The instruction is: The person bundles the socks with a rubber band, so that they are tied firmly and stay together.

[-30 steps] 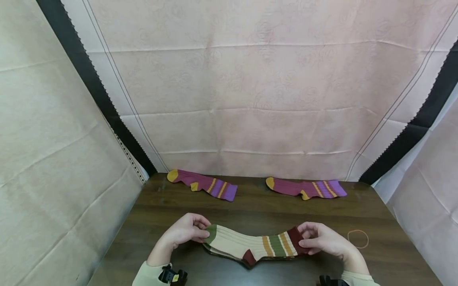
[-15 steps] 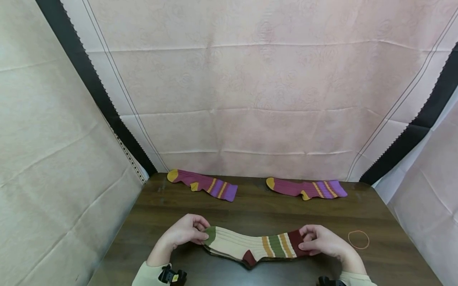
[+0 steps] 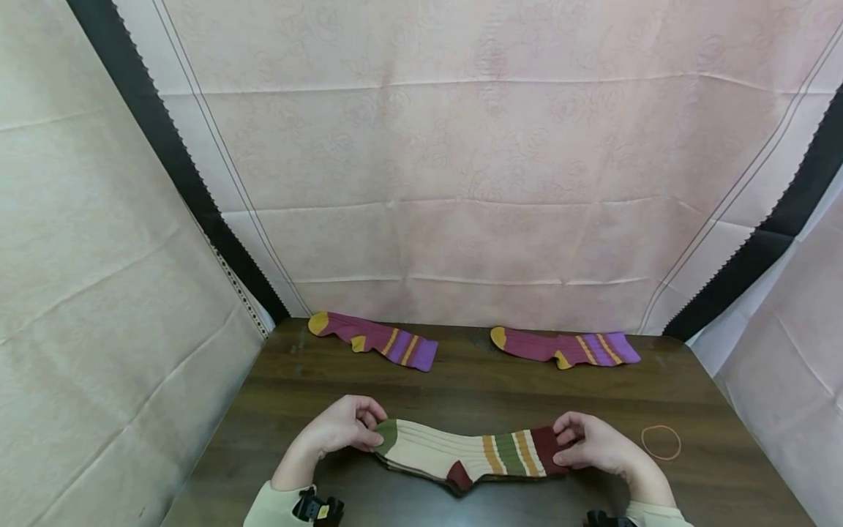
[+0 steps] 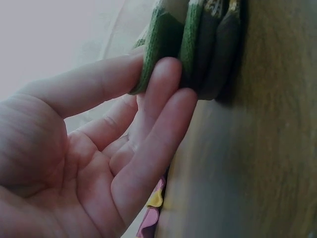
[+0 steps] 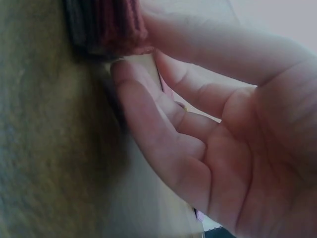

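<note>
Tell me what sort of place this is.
Probably a sheeted-off booth for tabletop work: pale, creased fabric-like sheets rise on three sides of a dark-brown wood-grain table, with a cream, green-toed knit sock towards its near side.

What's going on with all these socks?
A person has both hands at a cream sock that lies on top of other layers. The left hand pinches its green toe, while the right hand touches its maroon cuff. Two purple socks lie farther back on the table, and a thin loop lies beside the right hand.
</note>
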### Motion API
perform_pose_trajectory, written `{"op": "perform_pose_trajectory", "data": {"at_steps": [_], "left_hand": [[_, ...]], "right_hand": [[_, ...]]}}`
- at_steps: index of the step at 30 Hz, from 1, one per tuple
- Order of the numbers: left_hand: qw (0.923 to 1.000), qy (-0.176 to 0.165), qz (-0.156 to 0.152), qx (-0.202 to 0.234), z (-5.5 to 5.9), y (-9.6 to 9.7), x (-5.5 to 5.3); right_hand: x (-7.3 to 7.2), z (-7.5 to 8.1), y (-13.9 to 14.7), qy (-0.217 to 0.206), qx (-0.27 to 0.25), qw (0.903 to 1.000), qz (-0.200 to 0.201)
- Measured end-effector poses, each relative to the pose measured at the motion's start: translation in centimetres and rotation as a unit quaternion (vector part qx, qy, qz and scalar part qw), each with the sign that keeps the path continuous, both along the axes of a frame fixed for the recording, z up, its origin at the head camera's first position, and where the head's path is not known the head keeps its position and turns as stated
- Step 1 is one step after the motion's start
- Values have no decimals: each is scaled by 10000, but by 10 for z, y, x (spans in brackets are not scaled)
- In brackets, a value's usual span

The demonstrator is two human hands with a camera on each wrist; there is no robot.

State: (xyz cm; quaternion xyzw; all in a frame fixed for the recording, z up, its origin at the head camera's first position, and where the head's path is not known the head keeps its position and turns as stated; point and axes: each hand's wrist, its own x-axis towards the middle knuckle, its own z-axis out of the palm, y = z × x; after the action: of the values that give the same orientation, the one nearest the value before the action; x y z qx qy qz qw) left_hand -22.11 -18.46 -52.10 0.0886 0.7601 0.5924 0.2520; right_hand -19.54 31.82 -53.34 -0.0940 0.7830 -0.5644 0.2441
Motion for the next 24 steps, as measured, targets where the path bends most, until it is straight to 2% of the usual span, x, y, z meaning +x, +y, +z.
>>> {"op": "perform_pose_trajectory", "data": {"at_steps": [5,15,24], "left_hand": [[9999,30,7,-96,-1,0,-1],[9969,258,-34,-741,-1,-1,0],[9965,179,-119,-804,-2,2,2]], "right_hand": [[0,2,-1,-46,72,10000,-32],[0,2,-2,-203,66,9997,82],[0,5,-1,-233,285,9993,65]]}}
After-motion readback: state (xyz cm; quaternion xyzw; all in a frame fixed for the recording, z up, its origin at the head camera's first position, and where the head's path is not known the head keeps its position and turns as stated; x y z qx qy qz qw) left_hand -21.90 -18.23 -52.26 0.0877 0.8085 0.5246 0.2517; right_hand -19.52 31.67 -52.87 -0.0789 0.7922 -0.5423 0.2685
